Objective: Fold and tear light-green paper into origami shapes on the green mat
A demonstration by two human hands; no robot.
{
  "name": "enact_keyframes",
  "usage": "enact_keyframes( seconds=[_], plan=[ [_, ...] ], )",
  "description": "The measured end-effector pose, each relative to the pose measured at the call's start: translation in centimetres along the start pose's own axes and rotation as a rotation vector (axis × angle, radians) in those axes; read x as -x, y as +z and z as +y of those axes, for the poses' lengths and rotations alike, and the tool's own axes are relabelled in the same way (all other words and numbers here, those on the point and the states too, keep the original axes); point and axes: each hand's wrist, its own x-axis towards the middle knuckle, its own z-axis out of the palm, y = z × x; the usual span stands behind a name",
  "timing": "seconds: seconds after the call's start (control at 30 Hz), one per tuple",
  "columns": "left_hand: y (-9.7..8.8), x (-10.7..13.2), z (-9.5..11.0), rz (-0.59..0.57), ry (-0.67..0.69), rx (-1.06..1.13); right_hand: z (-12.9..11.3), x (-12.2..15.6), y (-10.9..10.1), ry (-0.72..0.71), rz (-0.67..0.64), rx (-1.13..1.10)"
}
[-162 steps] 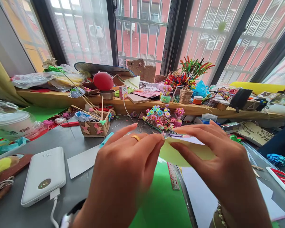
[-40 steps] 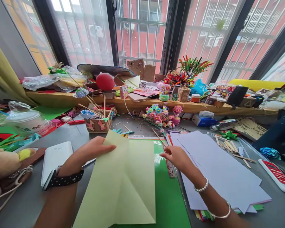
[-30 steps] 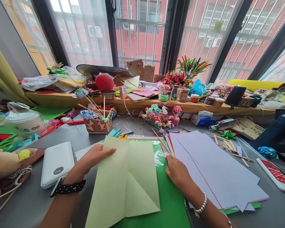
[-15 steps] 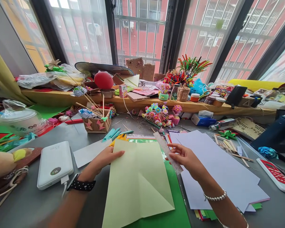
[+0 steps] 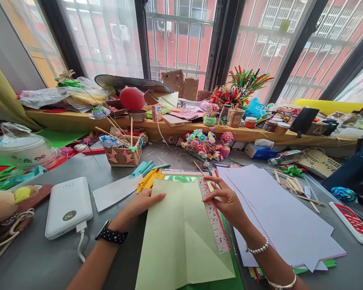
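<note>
A creased sheet of pale green paper (image 5: 169, 233) lies in front of me over a green sheet (image 5: 213, 284). My left hand (image 5: 145, 202) grips its upper left edge, thumb on top and the other fingers partly hidden beneath. In my right hand (image 5: 225, 199) is a patterned ruler (image 5: 215, 225) with a red wavy edge, pinched near its upper part. The ruler runs along the right side of the pale green paper, over its edge. Fold lines cross the paper down the middle and diagonally at the lower right.
White paper sheets (image 5: 272, 217) are stacked at right, beside a calculator (image 5: 352, 223). At left sits a white power bank (image 5: 69, 207) with a cable. Behind are yellow folded strips (image 5: 149, 180), a decorated box (image 5: 124, 155), paper flowers (image 5: 201, 143) and a cluttered sill.
The ruler has come down from above the paper onto its right side, turning its patterned face up. The pale green paper and my left hand have shifted slightly right.
</note>
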Motion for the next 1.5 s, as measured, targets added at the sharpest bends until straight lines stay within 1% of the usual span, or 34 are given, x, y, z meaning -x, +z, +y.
enact_keyframes(
  seconds=[0.07,0.1,0.17,0.2,0.27,0.43,0.6,0.7,0.9,0.97,1.17,1.23,1.3,1.5],
  plan=[
    [0.0,-0.1,-0.2,-0.058,0.016,0.017,0.5,0.0,0.8,-0.030,-0.091,0.123],
    [0.0,-0.1,-0.2,-0.084,0.028,0.021,0.8,0.1,1.1,-0.037,-0.171,0.204],
    [0.0,-0.1,-0.2,-0.095,0.044,0.017,1.3,0.3,1.6,-0.039,-0.358,0.360],
    [0.0,-0.1,-0.2,-0.100,0.050,0.012,1.5,0.4,1.8,-0.031,-0.428,0.413],
    [0.0,0.0,0.0,-0.099,0.053,-0.007,1.7,0.6,1.8,-0.008,-0.500,0.453],
    [0.0,0.0,0.1,-0.063,0.048,-0.018,1.9,0.9,1.7,0.019,-0.546,0.416],
    [0.0,-0.4,-0.2,-0.046,0.024,-0.044,1.8,1.1,2.6,-0.007,-0.587,0.465],
    [0.0,-0.6,-0.2,-0.015,0.018,-0.077,1.6,1.1,3.0,-0.010,-0.582,0.513],
    [-0.5,-0.4,0.0,-0.027,0.030,-0.089,1.4,1.1,3.1,0.011,-0.588,0.545],
    [-0.5,-0.5,0.2,0.005,0.043,-0.158,1.4,1.2,3.2,0.013,-0.583,0.551],
    [0.1,-0.4,1.0,0.165,0.119,-0.554,1.6,1.3,3.4,0.010,-0.576,0.592],
    [0.4,-0.1,1.3,0.215,0.160,-0.641,1.7,1.3,3.5,0.003,-0.577,0.619],
    [0.7,0.1,1.5,0.239,0.190,-0.687,1.8,1.3,3.5,-0.005,-0.577,0.642],
    [1.2,0.6,2.1,0.275,0.211,-0.746,1.9,1.3,3.5,-0.022,-0.596,0.680]
  ],
)
